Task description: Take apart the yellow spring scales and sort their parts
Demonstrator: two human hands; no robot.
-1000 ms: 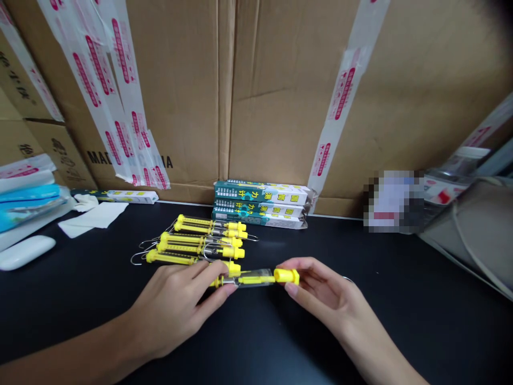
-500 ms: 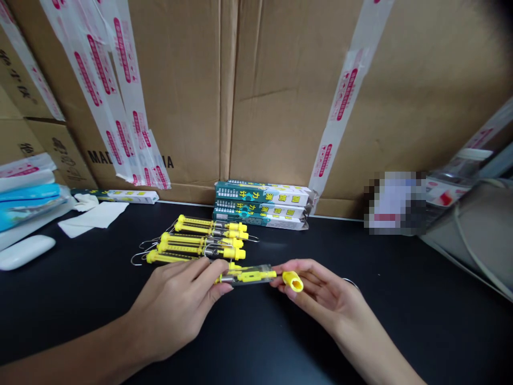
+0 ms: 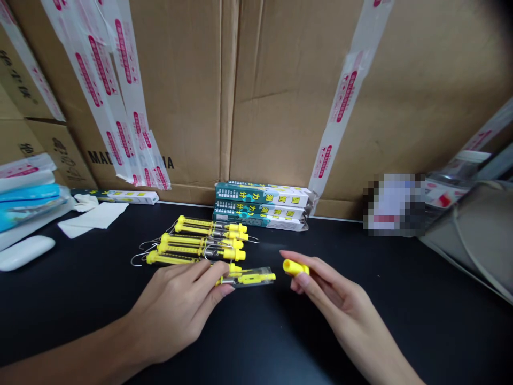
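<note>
My left hand is closed round a spring scale with a clear tube and yellow inner parts. The tube's uncapped end points right, and the rest of the scale is hidden under my fingers. Between thumb and fingers, my right hand pinches a yellow end cap, its hollow opening facing left toward the tube. A gap separates cap and tube. Just beyond my left hand lies a row of several yellow spring scales, with metal hooks at their left ends.
Several green-and-white printed boxes are stacked against the large cardboard carton. At left are white paper pieces, a blue packet and a white rounded object. A clear plastic bottle stands at right.
My right hand has drawn slightly right, away from the tube. The yellow cap has turned, so its opening now faces left instead of toward me. My left hand has hardly moved.
</note>
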